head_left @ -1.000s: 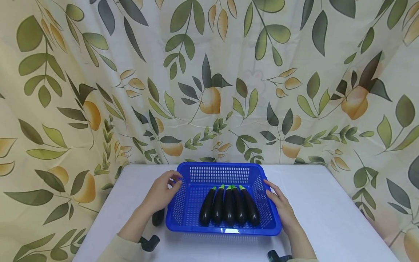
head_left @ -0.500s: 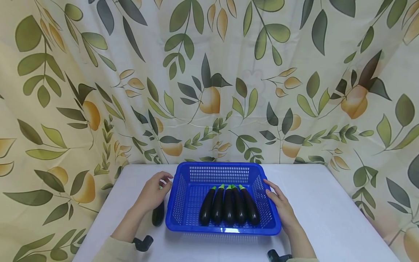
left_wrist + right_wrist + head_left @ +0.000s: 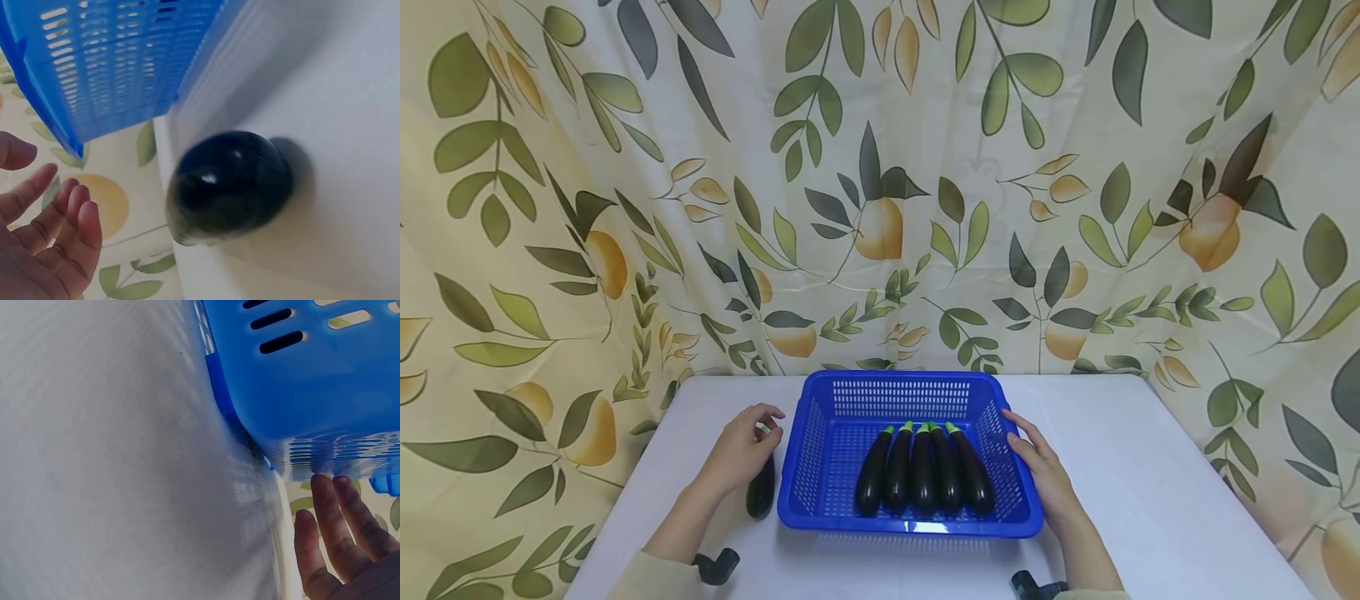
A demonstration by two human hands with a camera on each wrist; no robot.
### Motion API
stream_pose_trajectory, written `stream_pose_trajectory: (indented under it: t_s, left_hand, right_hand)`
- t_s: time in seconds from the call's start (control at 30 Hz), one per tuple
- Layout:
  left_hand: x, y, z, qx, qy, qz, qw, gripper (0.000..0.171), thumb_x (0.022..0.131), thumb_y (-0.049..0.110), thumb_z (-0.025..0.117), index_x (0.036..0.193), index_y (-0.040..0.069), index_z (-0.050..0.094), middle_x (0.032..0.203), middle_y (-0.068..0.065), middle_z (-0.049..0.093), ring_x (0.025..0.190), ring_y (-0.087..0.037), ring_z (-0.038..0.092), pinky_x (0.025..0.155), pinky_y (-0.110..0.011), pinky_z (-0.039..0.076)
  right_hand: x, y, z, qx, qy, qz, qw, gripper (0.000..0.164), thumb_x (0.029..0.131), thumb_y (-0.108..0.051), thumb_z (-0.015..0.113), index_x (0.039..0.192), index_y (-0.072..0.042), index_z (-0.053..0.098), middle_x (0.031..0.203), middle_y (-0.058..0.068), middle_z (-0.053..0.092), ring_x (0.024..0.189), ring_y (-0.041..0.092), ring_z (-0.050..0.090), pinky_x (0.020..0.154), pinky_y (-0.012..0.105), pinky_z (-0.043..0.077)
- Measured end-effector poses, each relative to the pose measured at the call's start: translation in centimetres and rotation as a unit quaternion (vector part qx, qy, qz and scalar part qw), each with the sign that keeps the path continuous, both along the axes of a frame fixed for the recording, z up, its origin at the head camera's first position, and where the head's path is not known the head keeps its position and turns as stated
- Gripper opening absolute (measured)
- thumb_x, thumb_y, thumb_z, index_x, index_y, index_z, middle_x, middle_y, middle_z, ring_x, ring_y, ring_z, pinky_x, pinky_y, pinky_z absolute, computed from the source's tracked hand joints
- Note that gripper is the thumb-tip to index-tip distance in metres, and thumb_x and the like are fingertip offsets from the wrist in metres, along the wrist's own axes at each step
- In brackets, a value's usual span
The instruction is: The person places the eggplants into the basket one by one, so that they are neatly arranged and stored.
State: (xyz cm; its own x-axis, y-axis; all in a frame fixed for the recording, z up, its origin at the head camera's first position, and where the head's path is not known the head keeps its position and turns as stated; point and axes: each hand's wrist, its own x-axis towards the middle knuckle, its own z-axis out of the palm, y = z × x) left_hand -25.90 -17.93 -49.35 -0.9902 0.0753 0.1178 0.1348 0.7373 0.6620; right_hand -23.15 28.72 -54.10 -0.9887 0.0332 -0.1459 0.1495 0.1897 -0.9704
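Note:
A blue perforated plastic basket [image 3: 910,525] sits mid-table, holding several dark eggplants [image 3: 923,475] side by side, green stem ends toward the back. Left of it, one more eggplant [image 3: 761,492] lies on the white cloth, its stem end partly covered by my left hand [image 3: 741,446]. That hand hovers with loosely bent fingers [image 3: 47,219] and holds nothing; in the left wrist view the eggplant's rounded end faces the camera. My right hand [image 3: 1048,479] rests at the basket's right rim. Its fairly straight fingers [image 3: 334,525] reach the outer wall in the right wrist view.
White cloth covers the table [image 3: 1150,483], whose far edge meets a leaf-and-fruit patterned curtain [image 3: 880,208]. A dark wrist-worn device [image 3: 717,567] shows at the left wrist and another device [image 3: 1033,586] at the right.
My left hand has moved left and slightly toward me, from the basket's left rim to over the lone eggplant. The right hand and basket have stayed put.

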Motion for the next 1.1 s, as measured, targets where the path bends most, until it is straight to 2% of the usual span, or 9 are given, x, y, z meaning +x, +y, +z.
stream_pose_trajectory:
  t_s: [0.23, 0.53, 0.7, 0.93, 1.1]
  left_hand:
    - [0.1, -1.0, -1.0, -0.014, -0.018, -0.002, 0.9997, 0.027, 0.100, 0.017, 0.064, 0.125, 0.009, 0.067, 0.103, -0.006, 0.065, 0.087, -0.017, 0.059, 0.072, -0.029, 0.050]
    - [0.3, -1.9, -2.0, -0.033, -0.059, 0.005, 0.9977, 0.031, 0.097, 0.018, 0.068, 0.126, 0.007, 0.066, 0.105, -0.010, 0.065, 0.087, -0.019, 0.061, 0.071, -0.032, 0.055]
    - [0.5, -2.1, -2.3, -0.052, -0.068, 0.002, 0.9963, 0.032, 0.096, 0.019, 0.070, 0.126, 0.008, 0.067, 0.104, -0.011, 0.063, 0.086, -0.021, 0.059, 0.069, -0.032, 0.052]
    - [0.9, -2.3, -2.5, -0.073, -0.080, 0.000, 0.9941, 0.032, 0.096, 0.021, 0.070, 0.128, 0.014, 0.068, 0.112, -0.015, 0.064, 0.099, -0.028, 0.065, 0.076, -0.043, 0.057]
    - [1.1, -2.3, -2.7, -0.072, -0.090, 0.001, 0.9934, 0.033, 0.097, 0.022, 0.070, 0.128, 0.015, 0.069, 0.113, -0.017, 0.063, 0.101, -0.029, 0.066, 0.078, -0.047, 0.058]
  right_hand:
    - [0.0, 0.1, 0.0, -0.006, -0.003, 0.002, 1.000, 0.059, 0.107, -0.057, 0.043, 0.161, -0.037, 0.031, 0.171, 0.018, 0.023, 0.148, 0.054, 0.038, 0.108, 0.066, 0.046]
    - [0.1, 0.1, 0.0, -0.009, 0.001, 0.003, 1.000, 0.058, 0.107, -0.056, 0.042, 0.161, -0.037, 0.031, 0.171, 0.017, 0.023, 0.147, 0.054, 0.038, 0.107, 0.065, 0.047]
    - [0.0, 0.1, 0.0, -0.006, 0.004, 0.003, 1.000, 0.058, 0.107, -0.055, 0.043, 0.161, -0.036, 0.032, 0.172, 0.017, 0.022, 0.148, 0.054, 0.037, 0.107, 0.065, 0.047]
    - [0.1, 0.1, 0.0, -0.004, 0.001, 0.005, 1.000, 0.059, 0.107, -0.054, 0.043, 0.162, -0.036, 0.031, 0.173, 0.017, 0.019, 0.150, 0.055, 0.034, 0.109, 0.067, 0.043]
    - [0.2, 0.1, 0.0, -0.004, 0.002, 0.003, 1.000, 0.059, 0.107, -0.055, 0.043, 0.161, -0.036, 0.032, 0.172, 0.017, 0.021, 0.149, 0.054, 0.036, 0.108, 0.067, 0.045]
